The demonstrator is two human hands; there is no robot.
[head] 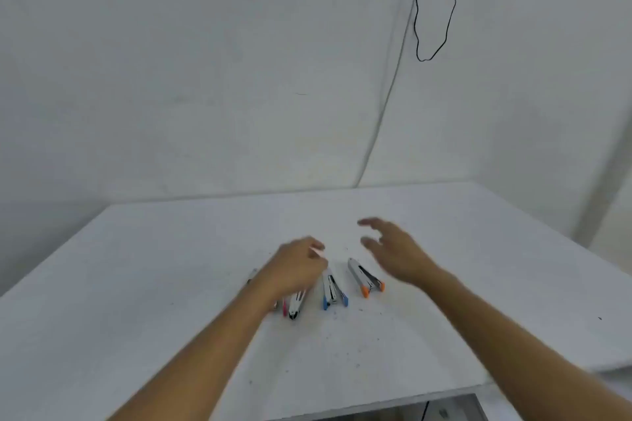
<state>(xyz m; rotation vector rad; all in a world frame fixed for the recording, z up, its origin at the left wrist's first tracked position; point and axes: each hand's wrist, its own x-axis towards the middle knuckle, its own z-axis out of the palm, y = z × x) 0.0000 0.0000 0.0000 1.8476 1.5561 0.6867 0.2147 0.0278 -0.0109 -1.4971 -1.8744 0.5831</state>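
Three small staplers lie side by side on the white table (171, 284). My left hand (297, 267) covers the front of the pink-ended stapler (294, 308) with its fingers curled round it, though the image is blurred there. To its right lies the blue-ended stapler (333, 290), untouched. The orange-ended stapler (364, 277) lies furthest right. My right hand (393, 249) hovers above and behind the orange one, fingers spread and holding nothing.
A small grey object (252, 275) peeks out beside my left wrist, mostly hidden. Dark specks dot the table near the staplers. A black cable (432, 10) hangs in a loop on the wall at the back right. The table's front edge is near the bottom of the frame.
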